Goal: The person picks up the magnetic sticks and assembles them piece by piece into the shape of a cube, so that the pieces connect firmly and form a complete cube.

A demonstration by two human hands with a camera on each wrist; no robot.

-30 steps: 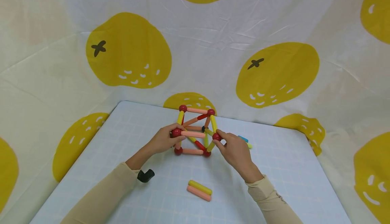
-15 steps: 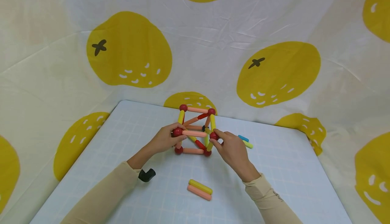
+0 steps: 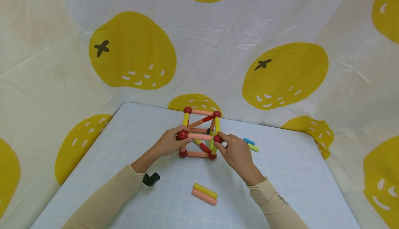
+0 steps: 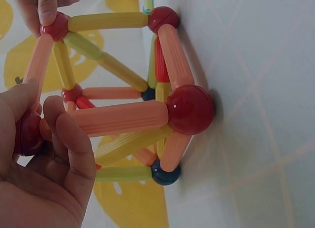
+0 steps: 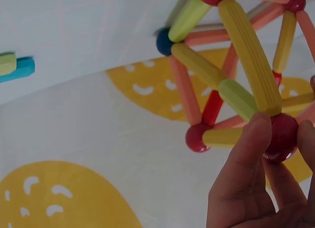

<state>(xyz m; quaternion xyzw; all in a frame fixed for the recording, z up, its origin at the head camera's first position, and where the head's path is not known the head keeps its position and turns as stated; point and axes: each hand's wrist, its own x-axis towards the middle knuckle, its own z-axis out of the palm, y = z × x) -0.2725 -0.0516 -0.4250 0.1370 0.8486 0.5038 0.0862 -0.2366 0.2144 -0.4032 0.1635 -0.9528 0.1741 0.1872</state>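
A cube-shaped frame of magnetic rods and balls (image 3: 197,154) stands on the table, with pink, yellow, red and light green rods, red balls at most corners and dark blue balls (image 4: 166,172) low down. My left hand (image 3: 168,142) grips the red ball (image 4: 29,133) at the upper front left corner. From that ball a pink rod (image 3: 199,137) runs across to the right. At its other end, my right hand (image 3: 238,154) pinches a red ball (image 5: 282,138) between thumb and fingers. A yellow rod (image 5: 250,55) meets this ball from below.
Nearer the front lie a yellow rod (image 3: 205,190) and a pink rod (image 3: 204,197), side by side. Right of the frame are a blue rod (image 3: 249,141) and a light green rod (image 3: 254,147). A fruit-patterned cloth (image 3: 212,49) hangs behind the table (image 3: 280,187).
My right hand has moved slightly left with its red ball, closing the gap to the pink rod's end. The yellow rods at that ball have swung left too. My left hand has hardly moved.
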